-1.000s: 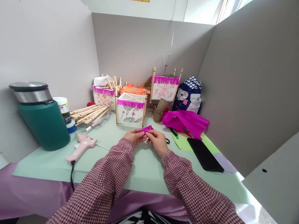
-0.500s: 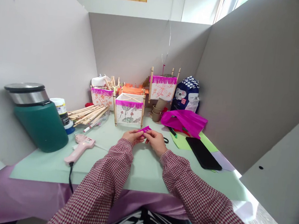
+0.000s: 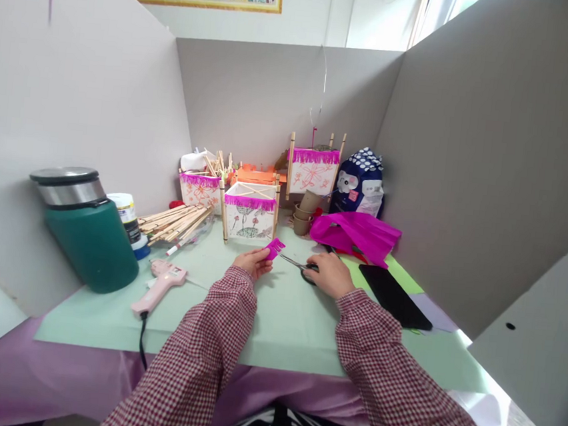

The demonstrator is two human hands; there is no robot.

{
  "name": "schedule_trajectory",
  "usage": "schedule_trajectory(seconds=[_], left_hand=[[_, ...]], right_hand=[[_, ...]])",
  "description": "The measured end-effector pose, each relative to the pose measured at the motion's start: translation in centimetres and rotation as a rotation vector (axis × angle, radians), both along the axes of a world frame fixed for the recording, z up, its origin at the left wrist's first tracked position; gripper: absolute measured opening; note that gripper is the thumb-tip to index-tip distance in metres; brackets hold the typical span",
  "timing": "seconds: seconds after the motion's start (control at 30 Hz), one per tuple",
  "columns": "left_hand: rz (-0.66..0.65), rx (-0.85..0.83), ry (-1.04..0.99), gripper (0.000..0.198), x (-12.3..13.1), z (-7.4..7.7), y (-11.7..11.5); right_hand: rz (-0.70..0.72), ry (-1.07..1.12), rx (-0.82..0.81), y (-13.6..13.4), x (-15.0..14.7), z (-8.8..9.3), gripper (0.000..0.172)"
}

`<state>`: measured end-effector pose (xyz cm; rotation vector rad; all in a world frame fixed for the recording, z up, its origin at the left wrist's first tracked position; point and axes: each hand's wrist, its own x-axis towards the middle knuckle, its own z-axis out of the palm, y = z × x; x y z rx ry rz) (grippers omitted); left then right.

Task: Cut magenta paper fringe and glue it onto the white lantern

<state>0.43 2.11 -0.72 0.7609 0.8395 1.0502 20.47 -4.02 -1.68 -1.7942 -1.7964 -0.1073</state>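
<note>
My left hand (image 3: 253,263) pinches a small piece of magenta crepe paper (image 3: 275,248) with slits cut along one side. My right hand (image 3: 332,276) has its fingers around the black handles of a pair of scissors (image 3: 309,276), whose blades point left towards the paper. Blades and paper are close but seem apart. Just behind the paper stands a lantern (image 3: 249,221) of white drawn-on panels on wooden sticks, with magenta fringe along its top. A larger magenta crepe paper sheet (image 3: 357,233) lies crumpled beyond my right hand.
At the left are a green tumbler (image 3: 93,241), a pink glue gun (image 3: 160,287) with its cord, and a pile of wooden sticks (image 3: 175,222). A black phone (image 3: 395,296) lies to the right. Another fringed lantern (image 3: 313,172) stands at the back. Grey panels enclose the table.
My right hand has let go of the magenta paper and moved right to take hold of the scissors. The left hand keeps the paper. The view has shifted slightly.
</note>
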Motion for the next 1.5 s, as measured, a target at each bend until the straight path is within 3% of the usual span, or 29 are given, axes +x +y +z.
schedule_trajectory(seconds=[0.2,0.33,0.43,0.6,0.73,0.9,1.07,1.5], left_hand=[[-0.017,-0.018,-0.010,0.010,-0.1,0.0,0.1],[-0.019,-0.028,-0.018,0.011,-0.3,0.0,0.1],[-0.009,-0.026,-0.015,0.014,-0.5,0.1,0.2],[0.033,-0.024,-0.019,0.012,-0.7,0.3,0.3],[0.062,-0.036,-0.078,0.012,-0.7,0.4,0.3],[0.085,-0.034,-0.160,0.011,-0.6,0.4,0.2],[0.088,-0.028,-0.163,0.006,-0.6,0.4,0.1],[0.069,-0.060,-0.148,0.007,-0.7,0.3,0.4]], right_hand=[[0.004,-0.299,-0.257,-1.1,-0.3,1.3,0.023],[0.002,-0.310,-0.322,-0.9,-0.7,2.4,0.024],[0.066,-0.048,-0.298,-0.6,0.2,2.1,0.023],[0.338,0.725,-0.230,-0.3,1.1,0.8,0.032],[0.508,0.934,-0.199,-0.7,0.4,0.8,0.041],[0.634,0.887,-0.308,-0.8,-0.3,0.5,0.044],[0.595,0.668,-0.311,-0.4,-0.2,-0.5,0.046],[0.508,0.527,-0.141,-0.5,-2.1,-1.0,0.041]])
